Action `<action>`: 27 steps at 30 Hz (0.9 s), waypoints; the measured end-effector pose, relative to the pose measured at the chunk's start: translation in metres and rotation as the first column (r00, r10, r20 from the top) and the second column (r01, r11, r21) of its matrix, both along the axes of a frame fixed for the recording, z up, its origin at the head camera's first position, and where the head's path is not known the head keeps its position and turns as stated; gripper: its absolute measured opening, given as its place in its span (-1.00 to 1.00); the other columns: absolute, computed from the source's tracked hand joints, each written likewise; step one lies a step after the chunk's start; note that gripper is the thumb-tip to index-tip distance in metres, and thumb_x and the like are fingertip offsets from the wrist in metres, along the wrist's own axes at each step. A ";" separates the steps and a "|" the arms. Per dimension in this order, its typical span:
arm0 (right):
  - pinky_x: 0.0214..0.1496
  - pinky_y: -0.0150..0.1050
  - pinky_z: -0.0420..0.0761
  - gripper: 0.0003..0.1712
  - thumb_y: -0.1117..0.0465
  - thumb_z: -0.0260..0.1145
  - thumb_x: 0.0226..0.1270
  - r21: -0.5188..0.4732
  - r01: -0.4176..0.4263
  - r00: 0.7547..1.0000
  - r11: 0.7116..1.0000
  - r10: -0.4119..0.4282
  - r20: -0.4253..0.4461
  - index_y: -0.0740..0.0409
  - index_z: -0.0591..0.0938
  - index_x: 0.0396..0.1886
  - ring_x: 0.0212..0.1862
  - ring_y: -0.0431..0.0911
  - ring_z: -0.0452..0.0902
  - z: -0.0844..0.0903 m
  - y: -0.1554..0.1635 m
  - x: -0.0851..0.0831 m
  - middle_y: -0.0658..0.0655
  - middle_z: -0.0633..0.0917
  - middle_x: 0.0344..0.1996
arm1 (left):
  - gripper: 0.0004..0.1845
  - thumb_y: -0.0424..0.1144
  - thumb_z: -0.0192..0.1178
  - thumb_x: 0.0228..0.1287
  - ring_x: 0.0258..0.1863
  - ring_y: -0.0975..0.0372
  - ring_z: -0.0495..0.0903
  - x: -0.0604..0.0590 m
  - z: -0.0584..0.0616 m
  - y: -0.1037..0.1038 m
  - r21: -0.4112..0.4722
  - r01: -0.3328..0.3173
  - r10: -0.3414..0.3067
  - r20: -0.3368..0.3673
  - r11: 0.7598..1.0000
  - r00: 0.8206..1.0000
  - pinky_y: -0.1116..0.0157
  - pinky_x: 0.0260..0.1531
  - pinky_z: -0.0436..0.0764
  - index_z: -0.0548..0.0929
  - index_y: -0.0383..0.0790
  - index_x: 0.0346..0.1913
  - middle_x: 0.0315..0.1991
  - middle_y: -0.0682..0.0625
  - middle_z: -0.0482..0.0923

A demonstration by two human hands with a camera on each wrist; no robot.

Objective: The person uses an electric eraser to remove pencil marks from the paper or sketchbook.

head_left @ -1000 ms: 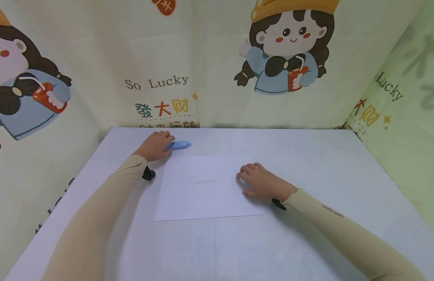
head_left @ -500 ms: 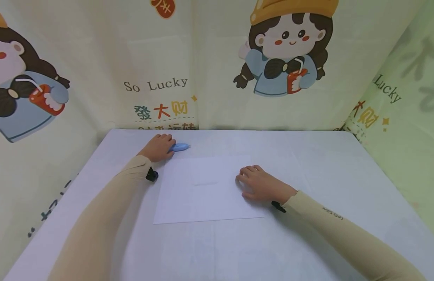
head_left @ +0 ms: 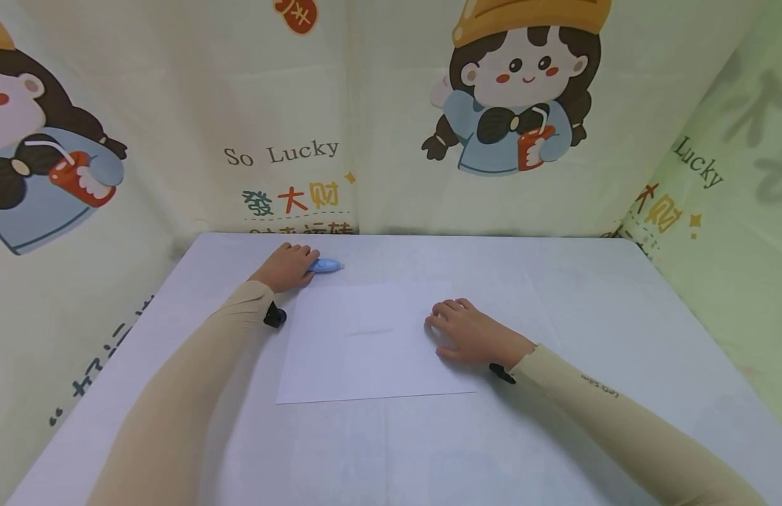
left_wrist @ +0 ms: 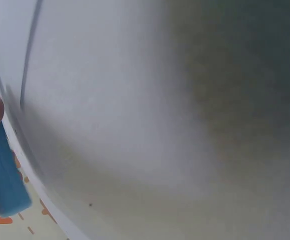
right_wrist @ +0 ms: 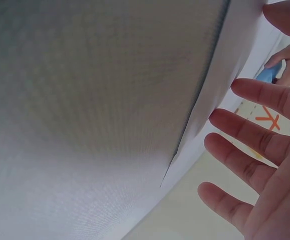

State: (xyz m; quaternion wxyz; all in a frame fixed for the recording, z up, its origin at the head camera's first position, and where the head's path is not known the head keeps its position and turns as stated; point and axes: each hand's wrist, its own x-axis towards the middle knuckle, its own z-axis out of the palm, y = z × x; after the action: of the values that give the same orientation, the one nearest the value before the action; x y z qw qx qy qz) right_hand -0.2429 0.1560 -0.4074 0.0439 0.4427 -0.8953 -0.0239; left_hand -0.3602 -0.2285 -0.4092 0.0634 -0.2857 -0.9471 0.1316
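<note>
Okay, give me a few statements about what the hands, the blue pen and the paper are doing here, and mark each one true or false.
1. The left hand grips the blue pen. True.
2. The right hand lies flat on the sheet of paper. True.
3. The blue pen lies on top of the paper. False: it is beyond the sheet's far edge, on the table.
4. The right hand holds a second pen. False: it holds nothing.

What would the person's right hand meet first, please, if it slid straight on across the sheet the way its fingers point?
Probably the faint grey pencil-like mark on the white paper sheet, which the right hand rests on flat, fingers pointing left. Beyond that lies only bare paper, then the pale table.
</note>
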 end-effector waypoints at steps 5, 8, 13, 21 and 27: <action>0.18 0.01 0.38 -0.49 -0.02 0.33 0.17 0.018 0.016 1.000 1.000 -0.016 0.015 0.15 0.50 0.05 0.10 0.07 0.43 0.000 -0.001 0.001 0.17 0.53 -0.01 | -0.63 -0.17 0.16 0.27 -0.25 -0.02 0.59 0.004 0.002 -0.001 0.043 0.029 -0.027 -0.055 0.999 0.998 0.02 -0.12 0.53 0.41 -0.31 0.02 -0.19 -0.22 0.53; 0.18 0.00 0.37 -0.49 -0.02 0.32 0.17 0.022 0.022 1.000 1.000 -0.022 0.018 0.14 0.50 0.05 0.10 0.07 0.43 -0.002 -0.001 0.001 0.17 0.53 0.00 | -0.63 -0.19 0.17 0.25 -0.37 0.02 0.56 0.005 0.004 -0.002 0.055 0.055 -0.049 -0.104 0.997 0.993 0.08 -0.26 0.58 0.39 -0.31 0.01 -0.25 -0.21 0.51; 0.17 -0.02 0.38 -0.49 0.00 0.33 0.16 0.007 0.011 1.000 1.000 -0.011 0.008 0.15 0.50 0.04 0.09 0.06 0.44 -0.004 0.000 0.000 0.17 0.53 -0.02 | -0.66 -0.20 0.16 0.22 -0.53 0.07 0.50 0.012 0.016 0.001 0.056 0.107 -0.095 -0.187 0.993 0.978 0.17 -0.53 0.56 0.38 -0.27 -0.01 -0.33 -0.21 0.48; 0.15 -0.01 0.40 -0.51 0.02 0.34 0.15 -0.014 -0.003 1.000 1.000 0.003 -0.009 0.17 0.51 0.02 0.08 0.08 0.45 -0.002 0.000 0.002 0.18 0.53 -0.04 | -0.62 0.00 0.22 0.22 -0.64 0.07 0.51 0.039 0.037 0.016 0.026 0.197 -0.179 -0.317 0.980 0.931 0.24 -0.72 0.50 0.45 -0.05 0.03 -0.41 -0.20 0.48; 0.15 0.00 0.41 -0.50 0.02 0.34 0.16 -0.003 0.000 1.000 1.000 0.000 -0.006 0.18 0.51 0.03 0.07 0.08 0.45 0.001 -0.001 0.002 0.18 0.53 -0.03 | -0.63 0.04 0.24 0.19 -0.57 0.07 0.56 0.062 0.045 0.029 -0.024 0.223 -0.220 -0.296 0.975 0.930 0.23 -0.61 0.57 0.43 -0.01 -0.05 -0.35 -0.17 0.51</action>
State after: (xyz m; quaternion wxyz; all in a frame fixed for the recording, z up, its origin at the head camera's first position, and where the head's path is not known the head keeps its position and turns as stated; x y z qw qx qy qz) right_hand -0.2411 0.1546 -0.4065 0.0472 0.4427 -0.8951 -0.0238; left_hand -0.2983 -0.1993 -0.3642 0.2209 -0.3672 -0.8893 0.1601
